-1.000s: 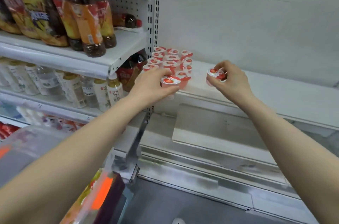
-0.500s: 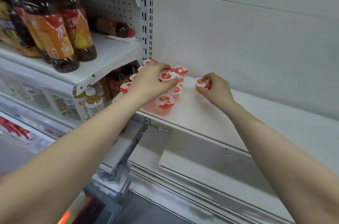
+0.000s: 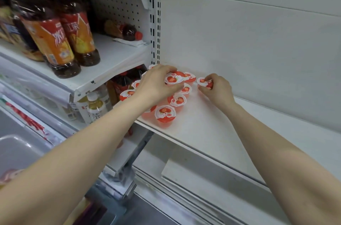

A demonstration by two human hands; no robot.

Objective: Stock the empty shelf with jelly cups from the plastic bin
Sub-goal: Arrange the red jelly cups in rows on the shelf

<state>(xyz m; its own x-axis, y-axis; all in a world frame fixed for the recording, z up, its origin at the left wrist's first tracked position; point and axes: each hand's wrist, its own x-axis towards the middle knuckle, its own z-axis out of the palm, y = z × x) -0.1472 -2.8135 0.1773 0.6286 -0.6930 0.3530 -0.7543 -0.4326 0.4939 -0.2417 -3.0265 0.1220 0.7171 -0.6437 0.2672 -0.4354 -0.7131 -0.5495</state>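
Both hands have pushed in from the shelf's front lip toward its back since a second ago, each carrying its cup along. The left hand (image 3: 156,84) now hangs over the cluster of jelly cups (image 3: 177,100), thumb and fingers curled round the rim of one cup (image 3: 174,78) held above the rest. The right hand (image 3: 218,90) pinches a second cup (image 3: 203,82) between thumb and bent fingers, just right of the cluster and near the line where the shelf (image 3: 212,132) meets the back wall (image 3: 249,58); whether that cup's base touches the shelf cannot be told.

The cluster fills the shelf's left end, close to the slotted post (image 3: 155,22). Its front cup (image 3: 165,114) stands just behind the front edge. Right of the right hand, open white shelf runs on to the picture's edge, with room also between that hand and the front lip.

Left of the post, a higher shelf holds tea bottles (image 3: 53,44), and its corner juts out near the left forearm. The plastic bin (image 3: 16,151) shows at lower left, well apart from both hands.
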